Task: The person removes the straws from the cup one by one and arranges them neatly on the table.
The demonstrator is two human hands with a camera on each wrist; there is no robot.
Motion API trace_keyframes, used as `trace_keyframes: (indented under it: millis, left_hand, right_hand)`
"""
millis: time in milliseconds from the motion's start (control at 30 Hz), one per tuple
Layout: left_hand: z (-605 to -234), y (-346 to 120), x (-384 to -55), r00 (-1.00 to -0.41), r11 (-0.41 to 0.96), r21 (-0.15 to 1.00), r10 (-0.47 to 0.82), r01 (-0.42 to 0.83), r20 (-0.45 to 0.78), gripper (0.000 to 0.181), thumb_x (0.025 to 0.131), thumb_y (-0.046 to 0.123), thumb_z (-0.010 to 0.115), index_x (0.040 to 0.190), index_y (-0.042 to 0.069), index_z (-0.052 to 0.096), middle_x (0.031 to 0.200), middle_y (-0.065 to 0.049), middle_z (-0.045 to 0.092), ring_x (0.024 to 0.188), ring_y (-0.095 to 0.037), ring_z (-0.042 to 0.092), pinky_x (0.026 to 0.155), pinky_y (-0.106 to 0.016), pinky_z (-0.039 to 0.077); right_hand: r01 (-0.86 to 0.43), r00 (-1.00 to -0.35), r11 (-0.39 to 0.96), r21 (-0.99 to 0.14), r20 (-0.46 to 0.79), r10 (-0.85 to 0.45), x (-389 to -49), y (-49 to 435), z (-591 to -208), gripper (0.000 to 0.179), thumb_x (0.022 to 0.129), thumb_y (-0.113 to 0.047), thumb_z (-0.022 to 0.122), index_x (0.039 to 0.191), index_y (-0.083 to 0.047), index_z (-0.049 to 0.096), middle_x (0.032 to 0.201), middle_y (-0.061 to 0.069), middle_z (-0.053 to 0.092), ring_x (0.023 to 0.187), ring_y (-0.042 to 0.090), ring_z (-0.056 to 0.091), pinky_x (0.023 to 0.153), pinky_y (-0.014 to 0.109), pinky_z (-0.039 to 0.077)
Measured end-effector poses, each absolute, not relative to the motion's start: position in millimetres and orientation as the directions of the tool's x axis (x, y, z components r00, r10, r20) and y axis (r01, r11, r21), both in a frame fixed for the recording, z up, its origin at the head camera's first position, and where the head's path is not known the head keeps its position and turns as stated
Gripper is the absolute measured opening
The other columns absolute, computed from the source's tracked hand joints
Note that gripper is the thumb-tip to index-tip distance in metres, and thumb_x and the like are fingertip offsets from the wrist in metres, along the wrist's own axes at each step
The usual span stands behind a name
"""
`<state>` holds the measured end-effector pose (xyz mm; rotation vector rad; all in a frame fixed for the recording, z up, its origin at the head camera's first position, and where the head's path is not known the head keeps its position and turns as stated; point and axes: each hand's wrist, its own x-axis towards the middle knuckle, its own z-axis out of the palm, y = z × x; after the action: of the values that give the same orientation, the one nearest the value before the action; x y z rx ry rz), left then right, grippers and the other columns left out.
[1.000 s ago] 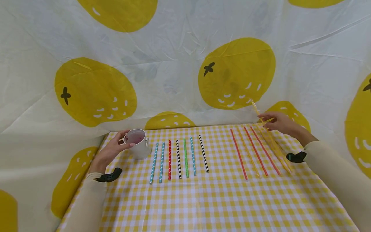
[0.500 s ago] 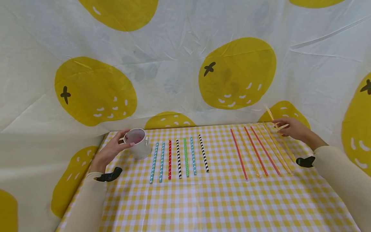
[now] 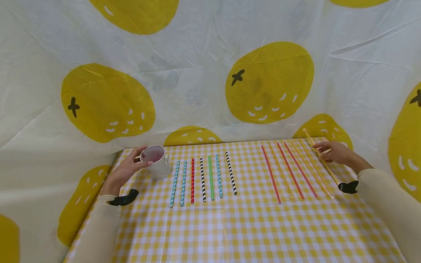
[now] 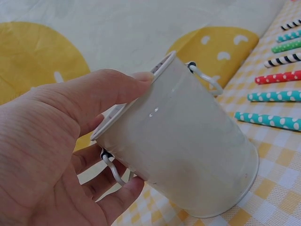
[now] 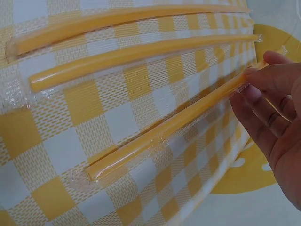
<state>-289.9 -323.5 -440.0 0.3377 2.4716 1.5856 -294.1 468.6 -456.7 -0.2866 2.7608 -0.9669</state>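
Observation:
At the table's left, my left hand [image 3: 126, 170] grips a small white metal pail [image 4: 178, 150] at its rim, thumb along the edge and fingers about one side handle. The pail's base is at the cloth; its inside shows reddish marks in the head view. On the far right, my right hand [image 3: 338, 153] pinches a yellow plastic-wrapped straw [image 5: 188, 115] near its far end, between thumb and fingers. That straw's near end lies close over the cloth, and its far end overlaps the backdrop. Beside it lie two more yellow wrapped straws [image 5: 141, 54].
A row of patterned paper straws, among them a green dotted straw [image 3: 211, 179] and a red dotted straw [image 3: 192, 180], lies right of the pail. Red wrapped straws [image 3: 291, 171] lie farther right. A checked cloth [image 3: 210, 233] covers the table; a fruit-print sheet [image 3: 197, 91] hangs behind.
My right hand has carried the yellow straw rightward, away from the other yellow straws, and lowered it toward the cloth. My left hand and the pail have stayed put.

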Motion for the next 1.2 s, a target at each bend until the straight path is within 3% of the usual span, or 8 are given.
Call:
trace_keyframes:
  millis: [100, 433, 700, 933, 1200]
  left_hand:
    - [-440.5, -323.8, -290.0, -0.957, 0.404, 0.911, 0.289, 0.088, -0.035, 0.08, 0.098, 0.028, 0.07, 0.161, 0.015, 0.023, 0.161, -0.016, 0.023, 0.143, -0.043, 0.032, 0.11, -0.058, 0.03]
    - [-442.9, -323.7, -288.8, -0.955, 0.39, 0.918, 0.294, 0.079, -0.042, 0.079, 0.099, 0.029, 0.07, 0.162, 0.016, 0.023, 0.159, -0.016, 0.027, 0.144, -0.041, 0.031, 0.112, -0.059, 0.028]
    - [-442.4, -324.0, -289.0, -0.956, 0.388, 0.918, 0.291, 0.083, -0.037, 0.079, 0.098, 0.028, 0.07, 0.161, 0.016, 0.024, 0.159, -0.016, 0.026, 0.142, -0.04, 0.032, 0.111, -0.057, 0.029]
    - [-440.3, -323.6, -289.8, -0.954, 0.393, 0.915, 0.299, 0.09, -0.034, 0.078, 0.099, 0.026, 0.07, 0.161, 0.014, 0.024, 0.159, -0.017, 0.026, 0.142, -0.041, 0.033, 0.109, -0.055, 0.032]
    - [-437.2, -329.2, -290.8, -0.954, 0.423, 0.901, 0.297, 0.096, -0.037, 0.079, 0.098, 0.025, 0.07, 0.161, 0.012, 0.024, 0.161, -0.019, 0.023, 0.143, -0.046, 0.03, 0.107, -0.057, 0.033]
  right_hand:
    - [-0.093, -0.957, 0.775, -0.625, -0.159, -0.243, -292.1, 470.0, -458.3, 0.05, 0.098, 0.004, 0.058, 0.142, 0.019, 0.041, 0.127, 0.044, 0.05, 0.096, 0.037, 0.067, 0.076, 0.041, 0.058]
    - [-0.077, -0.933, 0.793, -0.604, -0.236, -0.271, -284.3, 473.7, -458.8, 0.043, 0.095, 0.004, 0.058, 0.135, 0.018, 0.051, 0.131, 0.045, 0.049, 0.12, 0.055, 0.052, 0.073, 0.038, 0.056]
    - [-0.087, -0.925, 0.799, -0.595, -0.25, -0.287, -284.1, 472.0, -454.9, 0.041, 0.098, 0.003, 0.058, 0.134, 0.02, 0.05, 0.133, 0.046, 0.046, 0.123, 0.059, 0.047, 0.077, 0.041, 0.057]
    - [-0.119, -0.944, 0.796, -0.593, -0.18, -0.275, -286.5, 471.2, -455.5, 0.04, 0.1, 0.001, 0.058, 0.134, 0.021, 0.049, 0.128, 0.043, 0.052, 0.109, 0.049, 0.06, 0.078, 0.041, 0.058]
    - [-0.191, -0.97, 0.818, -0.542, -0.024, -0.242, -291.6, 456.1, -447.7, 0.042, 0.103, -0.009, 0.06, 0.136, 0.014, 0.052, 0.131, 0.039, 0.054, 0.114, 0.054, 0.058, 0.077, 0.037, 0.057]
